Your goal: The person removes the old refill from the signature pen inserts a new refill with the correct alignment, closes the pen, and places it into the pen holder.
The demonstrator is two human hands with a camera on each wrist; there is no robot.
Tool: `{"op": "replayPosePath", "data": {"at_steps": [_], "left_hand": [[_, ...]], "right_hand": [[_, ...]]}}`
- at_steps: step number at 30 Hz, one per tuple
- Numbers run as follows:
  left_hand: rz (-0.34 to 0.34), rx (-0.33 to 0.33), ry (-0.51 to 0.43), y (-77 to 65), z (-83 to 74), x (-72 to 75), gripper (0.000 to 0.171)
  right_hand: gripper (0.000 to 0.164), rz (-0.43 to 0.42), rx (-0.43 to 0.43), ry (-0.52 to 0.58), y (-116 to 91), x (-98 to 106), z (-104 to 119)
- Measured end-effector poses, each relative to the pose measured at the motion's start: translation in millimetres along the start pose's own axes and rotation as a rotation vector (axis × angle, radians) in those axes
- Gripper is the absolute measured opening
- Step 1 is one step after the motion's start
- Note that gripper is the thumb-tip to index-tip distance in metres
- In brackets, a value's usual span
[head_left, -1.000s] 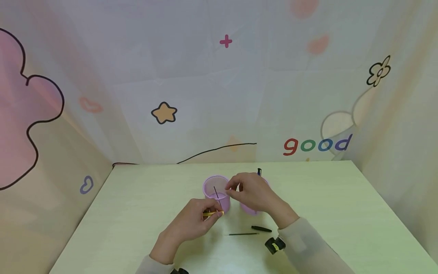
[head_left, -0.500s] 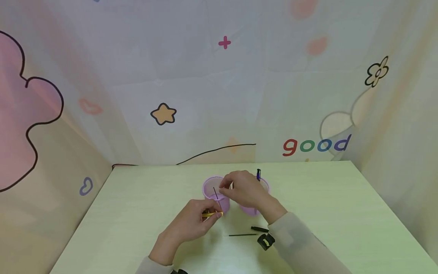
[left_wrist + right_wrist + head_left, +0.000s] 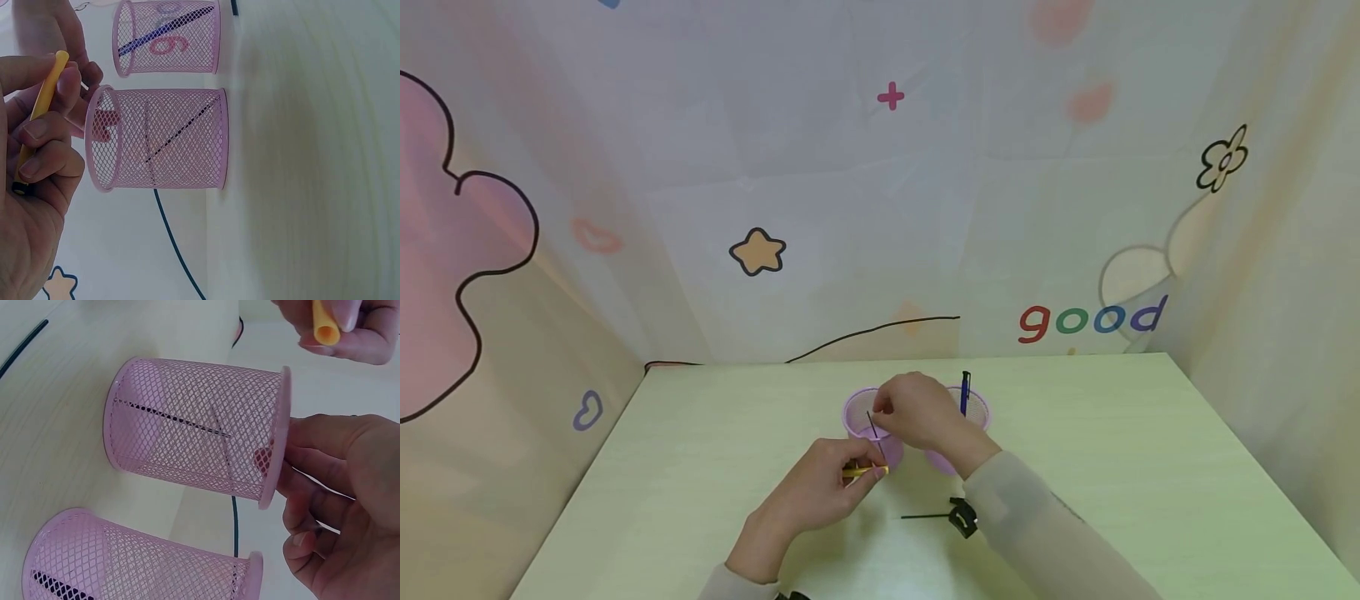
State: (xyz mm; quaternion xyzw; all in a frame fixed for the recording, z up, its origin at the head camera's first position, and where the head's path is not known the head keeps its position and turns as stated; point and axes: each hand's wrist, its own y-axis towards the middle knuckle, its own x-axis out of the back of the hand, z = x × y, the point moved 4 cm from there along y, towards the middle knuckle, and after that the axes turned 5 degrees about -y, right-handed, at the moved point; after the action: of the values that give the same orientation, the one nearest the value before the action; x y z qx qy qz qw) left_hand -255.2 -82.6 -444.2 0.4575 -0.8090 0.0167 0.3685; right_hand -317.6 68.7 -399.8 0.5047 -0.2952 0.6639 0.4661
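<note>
My left hand (image 3: 831, 483) pinches a yellow pen barrel (image 3: 45, 97), whose hollow end faces the right wrist camera. Just behind it stands a pink mesh pen holder (image 3: 891, 454). Inside that holder a thin dark rod, like a pen refill (image 3: 169, 415), leans up from the bottom. Loosely bent, the fingers of my right hand (image 3: 917, 408) are at the holder's rim, near the refill's upper end; no object shows in them. Beside it, a second pink mesh pen holder (image 3: 979, 404) contains a blue pen (image 3: 964, 396) and is partly hidden by my right hand.
Another thin dark rod (image 3: 925, 517) lies on the pale table (image 3: 700, 467) in front of the holders. A black camera (image 3: 962, 518) on my right wrist covers its right end. A printed curtain (image 3: 820, 167) encloses the back and sides.
My right hand has moved left, from between the two holders to over the left holder's rim, uncovering more of the blue pen. My left hand stays almost still with the barrel.
</note>
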Motion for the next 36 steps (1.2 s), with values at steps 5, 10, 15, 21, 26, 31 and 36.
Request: {"op": "replayPosePath", "data": {"at_steps": [5,10,15,21,26,31,36], "left_hand": [[-0.003,-0.009,0.002,-0.1,-0.2,0.5,0.008],[-0.003,-0.017,0.010,0.0,-0.4,0.4,0.008],[-0.001,-0.015,0.012,-0.1,-0.6,0.0,0.006],[0.001,-0.024,0.011,-0.3,-0.8,0.6,0.005],[-0.006,-0.035,0.018,0.2,-0.8,0.9,0.006],[-0.007,-0.040,0.013,0.9,-0.2,0.2,0.009],[-0.002,-0.066,0.006,1.8,1.2,-1.3,0.005]], "right_hand": [[0.013,0.012,0.001,-0.075,5.1,-5.6,2.0],[0.018,0.021,0.001,-0.141,9.8,-11.7,3.9],[0.026,0.019,-0.024,-0.214,14.4,-17.5,4.6],[0.037,0.016,-0.064,-0.352,19.3,-20.9,9.4],[0.027,0.036,-0.093,-0.435,22.5,-22.8,14.8],[0.021,0.033,-0.102,-0.460,25.0,-24.2,17.7],[0.024,0.019,-0.095,-0.476,23.9,-21.6,19.7]]}}
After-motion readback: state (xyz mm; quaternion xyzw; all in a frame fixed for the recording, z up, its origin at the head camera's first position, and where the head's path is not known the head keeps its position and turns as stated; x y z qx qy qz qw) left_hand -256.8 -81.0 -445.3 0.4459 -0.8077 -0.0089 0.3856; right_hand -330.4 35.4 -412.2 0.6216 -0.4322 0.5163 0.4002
